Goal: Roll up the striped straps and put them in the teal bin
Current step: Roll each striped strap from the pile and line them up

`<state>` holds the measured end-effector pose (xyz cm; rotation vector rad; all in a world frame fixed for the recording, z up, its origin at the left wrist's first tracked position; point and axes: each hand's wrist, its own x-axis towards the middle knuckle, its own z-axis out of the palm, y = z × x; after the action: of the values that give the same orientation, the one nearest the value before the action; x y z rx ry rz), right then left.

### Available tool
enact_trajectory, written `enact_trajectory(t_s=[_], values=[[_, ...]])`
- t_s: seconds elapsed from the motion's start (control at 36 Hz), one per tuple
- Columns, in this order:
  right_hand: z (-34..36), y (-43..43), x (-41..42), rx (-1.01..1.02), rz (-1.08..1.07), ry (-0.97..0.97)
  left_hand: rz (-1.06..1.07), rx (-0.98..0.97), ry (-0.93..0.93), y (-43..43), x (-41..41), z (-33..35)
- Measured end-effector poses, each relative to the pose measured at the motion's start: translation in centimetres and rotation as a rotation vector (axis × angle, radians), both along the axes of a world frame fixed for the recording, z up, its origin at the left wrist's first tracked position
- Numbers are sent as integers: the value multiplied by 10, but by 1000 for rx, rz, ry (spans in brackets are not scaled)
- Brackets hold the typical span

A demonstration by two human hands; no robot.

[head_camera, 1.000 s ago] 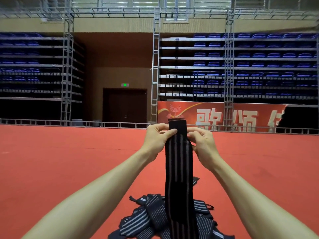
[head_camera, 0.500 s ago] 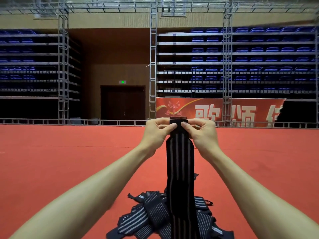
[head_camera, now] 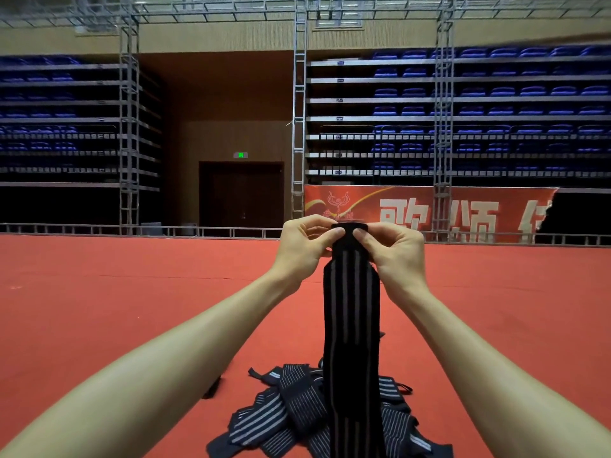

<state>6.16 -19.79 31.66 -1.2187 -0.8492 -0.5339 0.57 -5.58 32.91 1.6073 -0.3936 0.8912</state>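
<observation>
Fingers: I see my left hand (head_camera: pixel 305 246) and right hand (head_camera: pixel 391 251) pinching the top end of the striped strap (head_camera: pixel 351 312), first fold started.
Strap: hangs down to the pile of straps (head_camera: pixel 297 408) on the red floor (head_camera: pixel 132 292).
Risk: loose pinch, crooked roll unravels.
Teal bin: not visible.

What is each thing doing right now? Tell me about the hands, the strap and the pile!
Left hand: pinching the strap's top end.
Right hand: pinching the same end.
Held strap: hanging straight, top edge just folded over.
Pile of straps: lying loose and unrolled on the red floor.
Door: shut.
</observation>
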Motion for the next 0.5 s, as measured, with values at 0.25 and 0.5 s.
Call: enact_trajectory(t_s=[0.25, 0.5], values=[[0, 1, -4, 34, -45, 7, 71, 35, -9, -1, 3, -3], [-2, -5, 0, 21, -115, -19, -33, -31, 57, 0, 5, -4]])
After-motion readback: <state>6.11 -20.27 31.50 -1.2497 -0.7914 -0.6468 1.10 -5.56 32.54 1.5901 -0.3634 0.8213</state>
